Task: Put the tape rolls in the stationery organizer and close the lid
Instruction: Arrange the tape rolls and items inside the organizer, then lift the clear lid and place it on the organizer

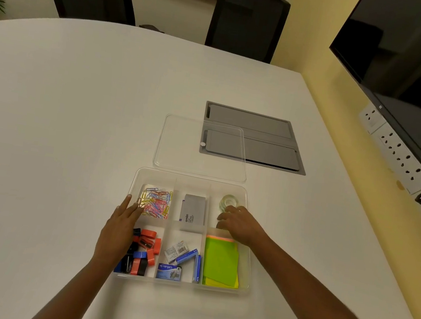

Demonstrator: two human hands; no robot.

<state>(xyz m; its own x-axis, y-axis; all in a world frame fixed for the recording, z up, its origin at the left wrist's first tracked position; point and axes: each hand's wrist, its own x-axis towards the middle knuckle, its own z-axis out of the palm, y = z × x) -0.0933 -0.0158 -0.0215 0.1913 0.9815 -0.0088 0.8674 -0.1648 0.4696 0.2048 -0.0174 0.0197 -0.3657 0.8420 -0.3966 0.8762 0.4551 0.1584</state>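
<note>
A clear plastic stationery organizer [192, 179] with six compartments sits on the white table. Its clear lid [178, 149] lies flat on the table just behind it. A clear tape roll [228, 201] rests in the back right compartment. My right hand [241, 227] hovers over that compartment with fingers bent down just in front of the roll; whether it holds another roll is hidden. My left hand [119, 230] lies flat with fingers apart against the organizer's left wall.
The other compartments hold coloured paper clips [156, 201], a grey card box [192, 211], sharpeners [143, 251], staple boxes [181, 262] and green sticky notes [220, 262]. A grey cable hatch [264, 150] is set in the table behind. Two black chairs stand beyond; a screen hangs at right.
</note>
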